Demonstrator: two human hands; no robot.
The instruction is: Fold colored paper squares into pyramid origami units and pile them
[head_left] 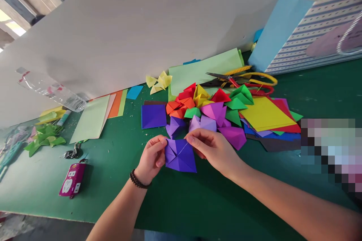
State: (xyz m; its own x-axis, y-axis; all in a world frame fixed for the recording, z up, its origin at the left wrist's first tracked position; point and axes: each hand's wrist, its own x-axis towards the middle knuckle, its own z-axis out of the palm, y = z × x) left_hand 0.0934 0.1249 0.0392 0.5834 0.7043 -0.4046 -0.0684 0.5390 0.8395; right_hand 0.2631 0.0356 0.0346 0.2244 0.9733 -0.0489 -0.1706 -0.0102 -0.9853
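Over the green table (243, 199), just in front of a heap of folded pieces, you have a square of purple paper (182, 160) with crease lines and folded flaps on its face. Your left hand (152, 158) grips its upper left corner, thumb and fingers pressed close together on the sheet. Your right hand (213, 150) pinches the upper right corner, thumb on top; its fingertips behind the paper are partly hidden. A dark beaded bracelet (138, 180) circles your left wrist.

Just beyond your hands lie folded paper pieces in lilac, pink, green, orange, red and yellow, among them a magenta piece (233, 137) near your right hand. Left of the heap sits a stack of purple squares (154, 116); right of it, a pile of coloured sheets (267, 115) with yellow on top. Behind, scissors (261, 78) with yellow and red handles lie by pale green paper (203, 68).

Farther left are a pink case (72, 180), keys (72, 153), pale sheets (92, 118) and a clear bottle (52, 88) tilted near the white wall (158, 22). At the far right stands a striped bag (313, 39).
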